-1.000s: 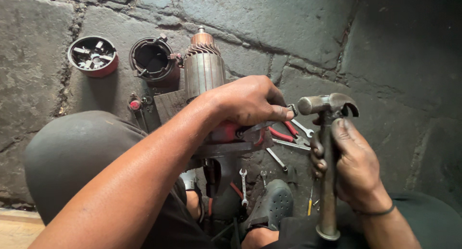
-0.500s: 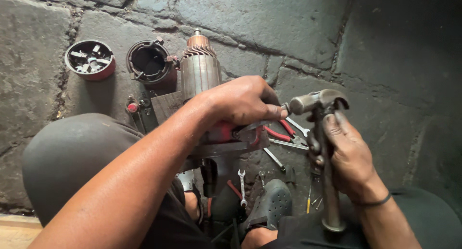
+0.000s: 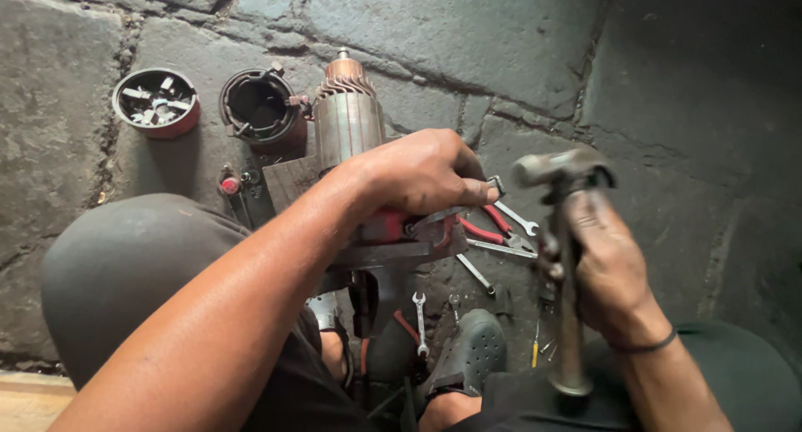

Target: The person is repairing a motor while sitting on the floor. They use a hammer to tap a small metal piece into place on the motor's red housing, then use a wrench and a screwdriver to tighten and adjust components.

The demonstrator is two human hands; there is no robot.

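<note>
My left hand lies curled over the lower end of a motor armature with copper windings. It presses on a red and grey metal part, and its fingertips pinch a small metal piece. My right hand grips the handle of a steel hammer, held upright. The blurred hammer head hangs just right of my left fingertips, apart from them. How the pinched piece meets the armature is hidden under my hand.
Red-handled pliers and several small wrenches lie on the stone floor below my hands. A red round cap with loose parts and a dark cylindrical housing stand at the upper left. My knee and shoe are close below.
The hammer head swung left toward my left fingertips, then drew back a little to the right and up. My left hand stayed on the armature.
</note>
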